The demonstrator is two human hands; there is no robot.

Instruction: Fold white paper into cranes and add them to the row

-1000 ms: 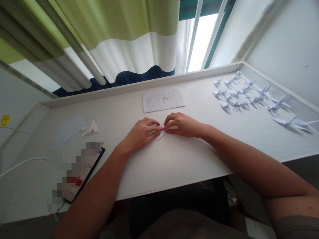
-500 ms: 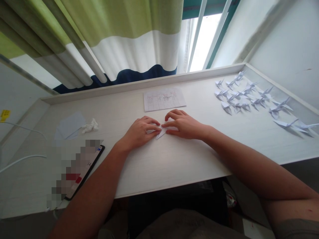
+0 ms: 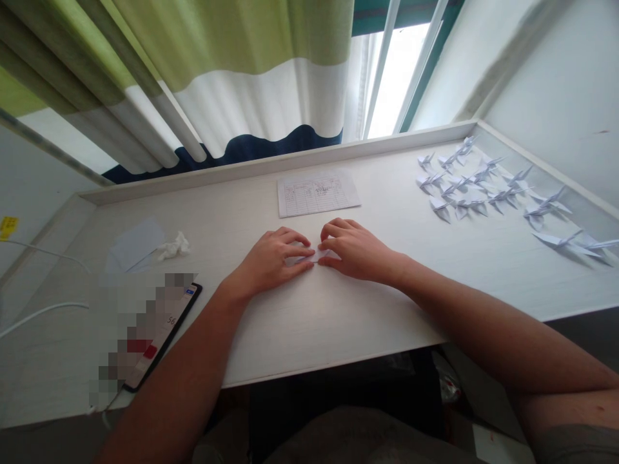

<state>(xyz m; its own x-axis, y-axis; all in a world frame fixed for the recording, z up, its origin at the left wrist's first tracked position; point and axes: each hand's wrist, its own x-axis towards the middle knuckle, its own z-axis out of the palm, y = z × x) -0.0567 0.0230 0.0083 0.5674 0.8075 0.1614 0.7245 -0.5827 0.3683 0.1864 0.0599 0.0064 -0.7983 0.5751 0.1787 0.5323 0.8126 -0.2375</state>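
Left hand [image 3: 278,259] and right hand [image 3: 356,250] hold the paper [image 3: 316,255], which is hard to see; if either slips, it might bend crooked

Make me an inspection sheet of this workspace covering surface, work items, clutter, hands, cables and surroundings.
Surface: white desk with a raised edge along its back.
Work items: small white paper between the two hands, its folds mostly hidden; folded paper birds grouped at the right.
Clutter: printed form beyond the hands; loose white sheets and a crumpled tissue at the left; phone beside the left forearm, partly pixelated.
Hands: left hand and right hand have fingertips at the paper; pinching or pressing cannot be told.
Cables: white cable at the left; thinner cable with a yellow tag.
Surroundings: green, white and blue curtain; bright window. Co-workers: nothing seen.
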